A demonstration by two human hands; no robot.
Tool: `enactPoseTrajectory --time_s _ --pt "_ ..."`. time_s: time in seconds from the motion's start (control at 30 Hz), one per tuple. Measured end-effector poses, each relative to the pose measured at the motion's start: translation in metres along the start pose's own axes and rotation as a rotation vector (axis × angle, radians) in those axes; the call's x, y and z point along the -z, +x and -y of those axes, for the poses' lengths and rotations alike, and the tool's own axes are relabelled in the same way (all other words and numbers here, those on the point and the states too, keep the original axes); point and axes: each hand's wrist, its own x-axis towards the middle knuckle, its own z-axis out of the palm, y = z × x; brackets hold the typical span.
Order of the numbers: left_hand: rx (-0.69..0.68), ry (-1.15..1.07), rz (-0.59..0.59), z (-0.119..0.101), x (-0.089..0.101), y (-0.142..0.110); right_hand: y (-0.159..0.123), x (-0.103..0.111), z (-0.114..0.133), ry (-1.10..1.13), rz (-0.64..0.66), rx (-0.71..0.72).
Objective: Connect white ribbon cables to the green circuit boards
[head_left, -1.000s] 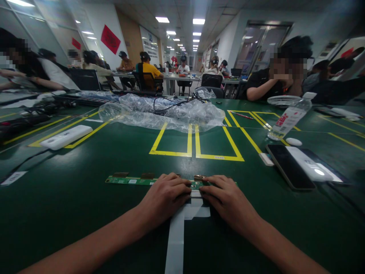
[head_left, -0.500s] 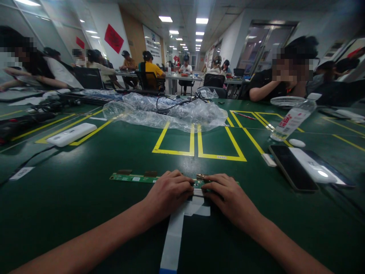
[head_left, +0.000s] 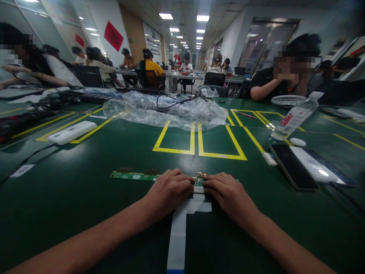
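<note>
The left hand point(head_left: 171, 192) and the right hand point(head_left: 226, 190) come together at the middle of a narrow green circuit board point(head_left: 135, 177), which lies crosswise on the green bench point(head_left: 85, 201) in front of the person. Both hands have bent fingers laid on the board, 1 hand on either side of a short gap; the undersides are hidden, so I cannot tell whether either hand pinches the board or only presses on it. In the gap sits a white connector point(head_left: 199, 189), with a brown flap point(head_left: 202, 174) at the board's far edge behind it. 2 more brown flaps stand out along the same edge, to the left of the left hand. From the connector a flat white cable point(head_left: 178, 236) runs toward the person, folded near the hands and blue at its near end. Beyond the board, yellow tape point(head_left: 173, 151) marks 2 outlines, and clear plastic wrap point(head_left: 171, 118) lies in a crumpled heap with a black cable on top. On the right are a dark phone point(head_left: 293, 167) and, farther off, a tilted bottle point(head_left: 296, 116) with a red and white label. On the left lies a white oblong device point(head_left: 72, 132), lengthwise between 2 yellow strips.
</note>
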Motion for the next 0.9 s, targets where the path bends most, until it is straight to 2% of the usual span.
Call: enactPoseTrajectory --time_s 0.17,0.3,0.43,0.57,0.73,0.8,0.9 --pt "0.008 0.02 0.025 -0.003 0.001 0.0 0.0 0.0 -0.001 -0.011 0.0 0.016" --pt "0.017 0.08 0.049 -0.015 0.003 -0.003 0.0 -0.001 -0.001 -0.023 -0.014 0.031" --pt "0.039 0.143 0.139 -0.027 0.006 -0.009 -0.002 0.001 0.001 -0.016 -0.07 0.042" --pt "0.099 0.189 0.217 -0.025 0.005 -0.013 -0.006 0.005 0.003 0.004 -0.112 0.006" --pt "0.313 0.217 0.269 0.005 0.012 -0.012 -0.01 0.008 0.0 0.025 -0.073 -0.036" --pt "0.42 0.257 0.265 0.028 0.019 -0.012 -0.012 0.008 0.0 0.031 -0.069 -0.044" --pt "0.596 0.319 0.253 0.076 0.033 -0.018 -0.012 0.01 0.001 0.045 -0.054 -0.069"
